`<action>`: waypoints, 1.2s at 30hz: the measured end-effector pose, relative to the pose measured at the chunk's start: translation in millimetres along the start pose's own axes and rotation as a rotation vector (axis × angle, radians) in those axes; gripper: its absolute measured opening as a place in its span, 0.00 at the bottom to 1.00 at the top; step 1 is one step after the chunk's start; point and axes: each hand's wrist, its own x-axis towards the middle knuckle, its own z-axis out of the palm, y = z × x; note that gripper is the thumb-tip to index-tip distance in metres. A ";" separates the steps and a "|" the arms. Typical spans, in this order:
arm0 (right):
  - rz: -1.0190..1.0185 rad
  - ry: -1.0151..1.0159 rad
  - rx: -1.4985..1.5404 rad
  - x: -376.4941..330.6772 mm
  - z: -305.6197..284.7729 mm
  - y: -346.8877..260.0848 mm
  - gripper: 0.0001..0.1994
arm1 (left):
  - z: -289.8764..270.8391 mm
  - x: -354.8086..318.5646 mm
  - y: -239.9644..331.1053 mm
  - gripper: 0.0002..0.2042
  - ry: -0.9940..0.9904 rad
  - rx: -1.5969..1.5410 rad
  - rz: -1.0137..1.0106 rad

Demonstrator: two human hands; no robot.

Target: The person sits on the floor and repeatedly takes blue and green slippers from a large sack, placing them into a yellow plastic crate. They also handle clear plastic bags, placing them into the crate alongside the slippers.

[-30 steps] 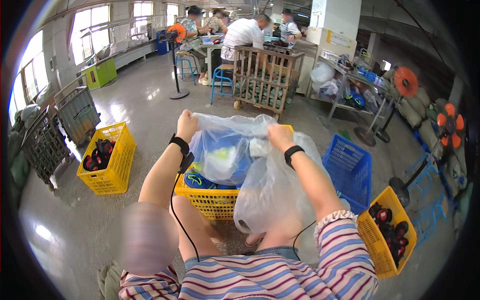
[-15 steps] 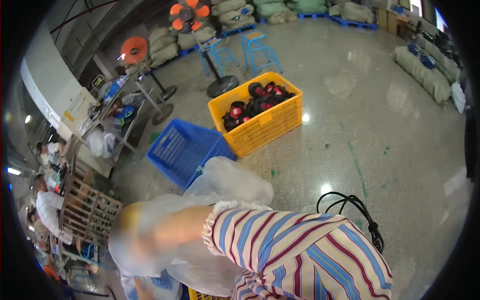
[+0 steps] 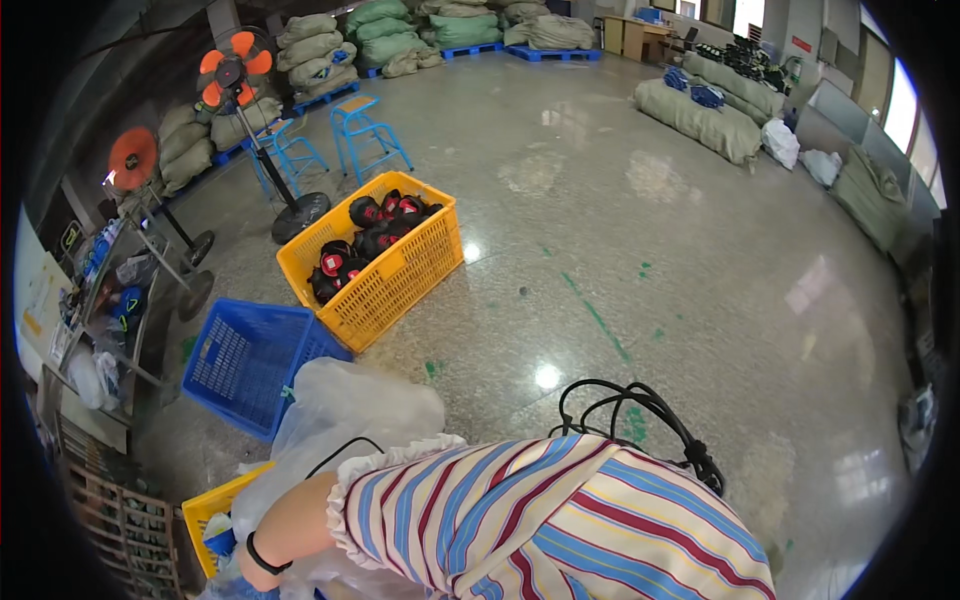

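My right arm, in a striped sleeve with a ruffled cuff, reaches from the lower right toward the lower left. A black band circles the wrist. My right hand is at the bottom edge, beside a yellow crate and over crumpled clear plastic. Its fingers are cut off, so their closure and any hold are hidden. A blue and white item shows inside that crate. A translucent plastic bag bulges up behind my forearm. My left hand is out of view.
Beyond the bag stand a blue crate and a yellow crate holding several black-and-red items. A black cable loops on the floor at right. Two fans, blue stools and stacked sacks are farther back.
The view has swung right, so the crates and fans appear farther left. My right hand, blurred over the plastic before, is lower at the bottom edge. The near yellow crate shows more.
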 end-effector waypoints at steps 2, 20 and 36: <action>0.005 0.002 -0.004 1.2 4.0 1.7 0.07 | 3.1 -3.2 -14.9 0.28 0.034 0.003 -0.030; 0.388 0.052 0.448 17.8 -22.0 -20.7 0.53 | 3.0 -282.3 -200.8 0.29 0.548 0.093 -0.640; 0.181 -0.005 0.525 98.7 22.0 -73.7 0.22 | -177.7 -313.6 -43.2 0.08 1.326 -0.611 -0.657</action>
